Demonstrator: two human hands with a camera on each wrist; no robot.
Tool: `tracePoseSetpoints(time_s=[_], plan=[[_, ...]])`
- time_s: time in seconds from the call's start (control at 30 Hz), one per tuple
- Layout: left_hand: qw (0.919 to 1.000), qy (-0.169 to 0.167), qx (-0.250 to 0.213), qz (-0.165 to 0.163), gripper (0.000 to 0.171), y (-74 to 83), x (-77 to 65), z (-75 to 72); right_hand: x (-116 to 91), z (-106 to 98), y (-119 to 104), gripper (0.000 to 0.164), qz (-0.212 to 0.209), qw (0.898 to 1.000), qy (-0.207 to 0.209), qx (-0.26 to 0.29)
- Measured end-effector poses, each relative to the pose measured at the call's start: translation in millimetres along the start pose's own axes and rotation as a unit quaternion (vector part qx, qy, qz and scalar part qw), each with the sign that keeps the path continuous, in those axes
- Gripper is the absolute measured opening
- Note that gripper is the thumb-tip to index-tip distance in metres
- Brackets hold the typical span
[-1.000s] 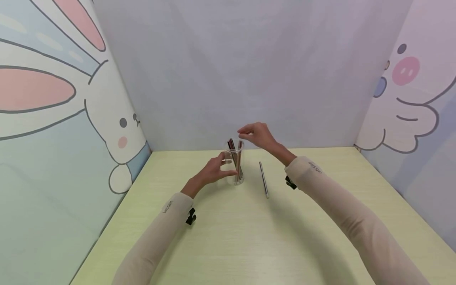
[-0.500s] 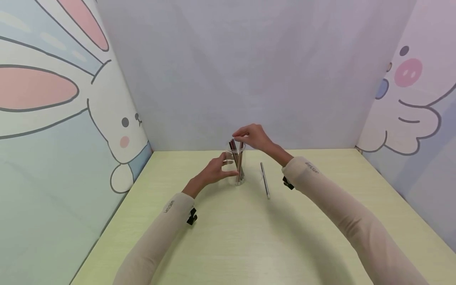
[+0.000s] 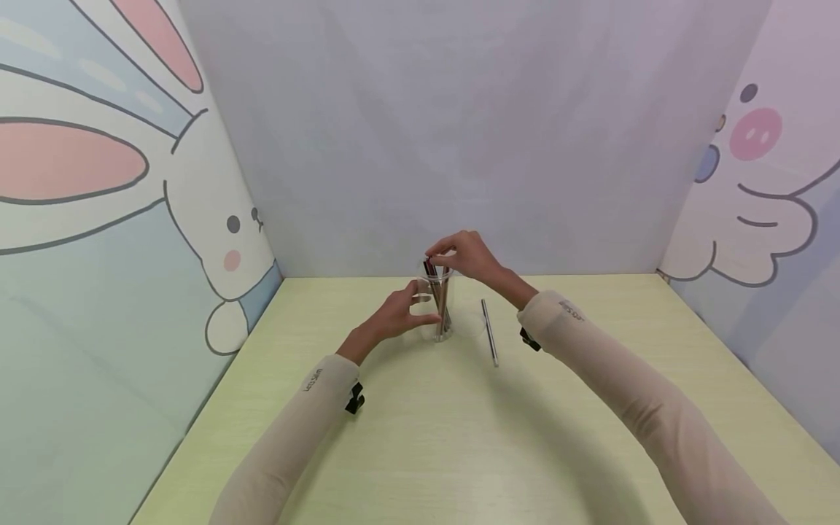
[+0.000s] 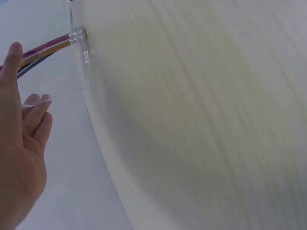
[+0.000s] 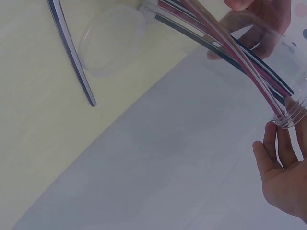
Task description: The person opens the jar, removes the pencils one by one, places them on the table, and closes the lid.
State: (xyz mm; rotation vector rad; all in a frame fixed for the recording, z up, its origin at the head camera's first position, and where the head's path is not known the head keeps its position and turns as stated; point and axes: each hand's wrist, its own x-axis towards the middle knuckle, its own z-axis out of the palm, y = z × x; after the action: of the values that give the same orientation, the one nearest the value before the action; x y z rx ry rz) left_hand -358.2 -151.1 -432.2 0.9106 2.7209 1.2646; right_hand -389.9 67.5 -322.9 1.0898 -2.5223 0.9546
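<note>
A clear jar [image 3: 445, 321] stands upright at the back of the table with several pencils [image 3: 440, 299] leaning in it. My left hand [image 3: 397, 312] grips its side, thumb low in front and fingers behind. In the left wrist view, that hand [image 4: 21, 143] is beside the red and orange pencils [image 4: 48, 47]. My right hand [image 3: 467, 255] is above the jar's mouth, fingertips right at the pencil tops. In the right wrist view, one finger of my right hand [image 5: 290, 179] reaches the pencil ends inside the rim; I cannot tell whether it pinches one.
A single dark and silver pencil [image 3: 489, 334] lies on the table [image 3: 420, 437] right of the jar. Next to that pencil is a clear round lid [image 5: 82, 45], faint in the head view. A pale wall [image 3: 420, 131] rises behind the table, with cartoon-printed panels [image 3: 216, 292] at both sides.
My right hand has moved left and slightly down, from beside the jar's mouth onto the pencil tops. My left hand stays on the jar; the view has shifted slightly.
</note>
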Motion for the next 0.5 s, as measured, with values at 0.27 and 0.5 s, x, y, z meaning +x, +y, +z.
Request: tracePoseSetpoints(time_s=[0.27, 0.5], plan=[[1.0000, 0.001, -0.006, 0.001, 0.075, 2.4, -0.8, -0.9, -4.1, 0.3, -2.3, 0.017, -0.010, 1.000, 0.020, -0.014], [1.0000, -0.001, -0.008, 0.002, 0.076, 2.0, -0.7, -1.0, -6.9, 4.0, 0.1, 0.016, -0.029, 0.999, 0.038, -0.025]])
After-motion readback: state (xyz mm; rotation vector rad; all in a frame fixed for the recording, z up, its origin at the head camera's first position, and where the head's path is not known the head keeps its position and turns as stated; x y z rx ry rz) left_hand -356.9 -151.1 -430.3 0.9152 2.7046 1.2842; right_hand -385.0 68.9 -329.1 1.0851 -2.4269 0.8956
